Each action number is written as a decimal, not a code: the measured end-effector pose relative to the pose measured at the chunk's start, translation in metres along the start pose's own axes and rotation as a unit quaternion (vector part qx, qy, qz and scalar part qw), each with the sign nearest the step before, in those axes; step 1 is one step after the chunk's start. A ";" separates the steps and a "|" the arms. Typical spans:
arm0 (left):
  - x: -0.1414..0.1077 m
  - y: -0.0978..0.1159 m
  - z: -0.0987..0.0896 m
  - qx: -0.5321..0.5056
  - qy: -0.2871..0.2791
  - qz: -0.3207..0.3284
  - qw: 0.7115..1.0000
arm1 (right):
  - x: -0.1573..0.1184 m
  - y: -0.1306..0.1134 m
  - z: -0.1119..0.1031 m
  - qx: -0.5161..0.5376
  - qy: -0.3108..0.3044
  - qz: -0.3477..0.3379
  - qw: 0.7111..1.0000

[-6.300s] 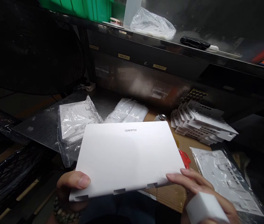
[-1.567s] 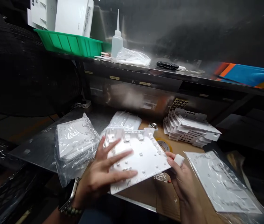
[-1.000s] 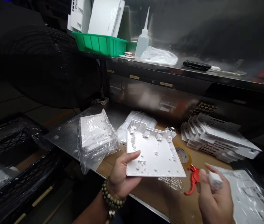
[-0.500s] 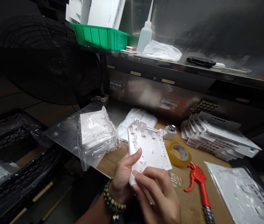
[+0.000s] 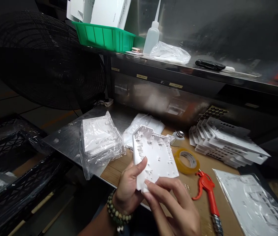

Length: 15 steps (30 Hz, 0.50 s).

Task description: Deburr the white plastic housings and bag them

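My left hand (image 5: 128,183) grips a white plastic housing cover (image 5: 160,160) by its left edge, thumb over the inner face. The cover is tilted, its ribs, clips and small posts facing me. At its lower left corner the index finger and thumb of my right hand (image 5: 173,203) are pinched on the edge; whether something small is between them I cannot make out. Behind the cover lie flat clear plastic bags (image 5: 139,126). Close by on the right are a roll of yellowish tape (image 5: 187,161) and a small bottle with a metal top (image 5: 178,138).
Bagged white covers (image 5: 99,134) lie on the left. Stacked white covers (image 5: 227,137) stand right, near a red air blow gun (image 5: 209,190) and a bagged panel (image 5: 254,200). A shelf (image 5: 151,60) above bears a green basket (image 5: 104,37) and a squeeze bottle (image 5: 151,37). A large fan (image 5: 55,62) stands left.
My right hand has shifted slightly right, its fingertips moving a little along the cover's lower edge. The left hand keeps its hold. The whole view has moved slightly.
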<state>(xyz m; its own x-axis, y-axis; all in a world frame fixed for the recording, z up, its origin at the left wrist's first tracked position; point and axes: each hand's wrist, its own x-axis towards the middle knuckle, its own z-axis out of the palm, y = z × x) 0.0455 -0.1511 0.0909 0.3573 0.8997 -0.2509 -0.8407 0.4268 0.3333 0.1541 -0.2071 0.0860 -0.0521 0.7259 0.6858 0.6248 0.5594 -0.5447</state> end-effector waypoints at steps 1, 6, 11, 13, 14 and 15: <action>0.000 0.000 0.000 0.000 -0.001 -0.002 1.000 | -0.001 -0.001 0.001 0.004 0.003 -0.004 1.000; 0.006 0.008 -0.009 -0.022 0.014 -0.009 1.000 | -0.003 0.011 -0.014 -0.009 -0.038 -0.005 0.999; 0.013 0.044 -0.044 -0.037 -0.063 -0.005 0.997 | -0.013 0.052 -0.065 -0.067 0.157 0.196 0.966; 0.012 0.058 -0.058 -0.036 -0.067 0.013 0.997 | -0.020 0.065 -0.078 -0.090 0.198 0.228 0.949; 0.012 0.063 -0.063 -0.037 -0.064 0.017 0.997 | -0.024 0.070 -0.080 -0.101 0.187 0.219 0.952; 0.011 0.068 -0.067 -0.037 -0.060 0.016 0.997 | -0.027 0.073 -0.081 -0.106 0.160 0.197 0.961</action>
<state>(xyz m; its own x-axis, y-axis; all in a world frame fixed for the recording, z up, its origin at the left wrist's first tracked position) -0.0349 -0.1188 0.0497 0.3727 0.9190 -0.1286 -0.8787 0.3941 0.2693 0.2639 -0.2183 0.0666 0.4422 0.6863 0.5774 0.6930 0.1473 -0.7058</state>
